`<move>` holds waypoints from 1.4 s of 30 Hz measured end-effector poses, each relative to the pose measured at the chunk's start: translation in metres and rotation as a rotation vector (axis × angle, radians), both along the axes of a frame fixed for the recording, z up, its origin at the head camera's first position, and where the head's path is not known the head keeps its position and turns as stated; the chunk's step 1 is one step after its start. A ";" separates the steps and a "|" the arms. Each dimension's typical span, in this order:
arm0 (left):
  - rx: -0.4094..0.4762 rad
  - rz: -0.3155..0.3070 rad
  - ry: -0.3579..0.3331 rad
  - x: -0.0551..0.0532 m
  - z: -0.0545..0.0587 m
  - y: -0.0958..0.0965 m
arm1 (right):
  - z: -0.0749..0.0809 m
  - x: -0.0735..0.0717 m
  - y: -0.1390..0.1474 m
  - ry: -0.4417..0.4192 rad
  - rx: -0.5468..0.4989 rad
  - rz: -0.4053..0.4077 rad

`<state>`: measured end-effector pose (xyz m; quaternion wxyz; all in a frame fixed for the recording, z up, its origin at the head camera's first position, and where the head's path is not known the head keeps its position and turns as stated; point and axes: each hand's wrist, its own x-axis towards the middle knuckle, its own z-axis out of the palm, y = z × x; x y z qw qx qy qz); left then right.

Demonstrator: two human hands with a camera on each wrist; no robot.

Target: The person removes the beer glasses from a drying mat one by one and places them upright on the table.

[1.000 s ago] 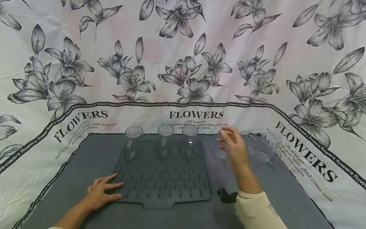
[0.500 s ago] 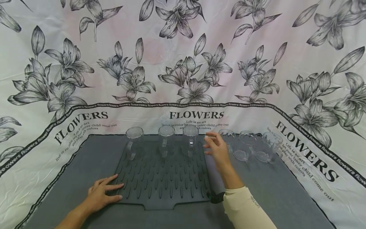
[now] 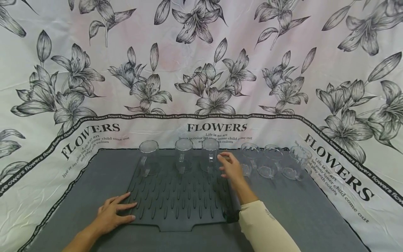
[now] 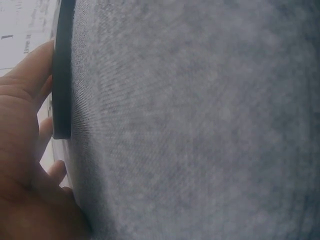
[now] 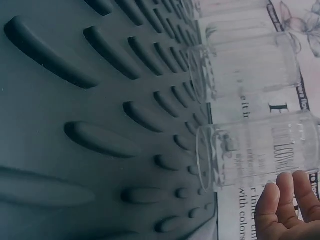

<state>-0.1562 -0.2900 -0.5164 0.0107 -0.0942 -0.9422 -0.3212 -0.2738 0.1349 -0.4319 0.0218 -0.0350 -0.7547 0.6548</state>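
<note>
My left hand point(image 3: 113, 213) rests on the left edge of a dark ridged drying mat point(image 3: 176, 223), its fingers spread and fairly straight. In the left wrist view the fingers touch the mat's edge point(image 4: 62, 90). Three clear glass mugs stand along the back of the mat, seemingly upside down: a left mug point(image 3: 149, 148), a middle mug point(image 3: 184, 148) and a right mug point(image 3: 210, 147). My right hand point(image 3: 233, 171) is just right of the right mug, fingers loosely bent and holding nothing. Whether its fingertips touch the glass I cannot tell.
Three more glass mugs stand upright on the grey table point(image 3: 302, 217) right of the mat: a near mug point(image 3: 250, 150), a middle one point(image 3: 271, 159) and a far-right mug point(image 3: 297, 162). A flower-print curtain point(image 3: 201, 87) hangs behind. A dark device point(image 3: 232, 216) sits at my right wrist.
My right hand has moved left, from in front of the upright mugs to beside the right mug on the mat. My left hand and the mugs have stayed in place.
</note>
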 end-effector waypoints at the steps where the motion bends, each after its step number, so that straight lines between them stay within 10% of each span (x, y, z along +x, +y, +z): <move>1: 0.002 -0.001 -0.002 0.000 0.000 0.000 | -0.001 -0.001 -0.001 -0.007 -0.005 0.003; 22: 0.025 0.026 -0.074 0.002 -0.001 0.000 | -0.024 -0.016 -0.014 -0.093 0.010 0.049; 42: 0.034 0.002 -0.051 -0.002 -0.002 -0.003 | -0.041 -0.019 -0.023 -0.180 -0.206 0.230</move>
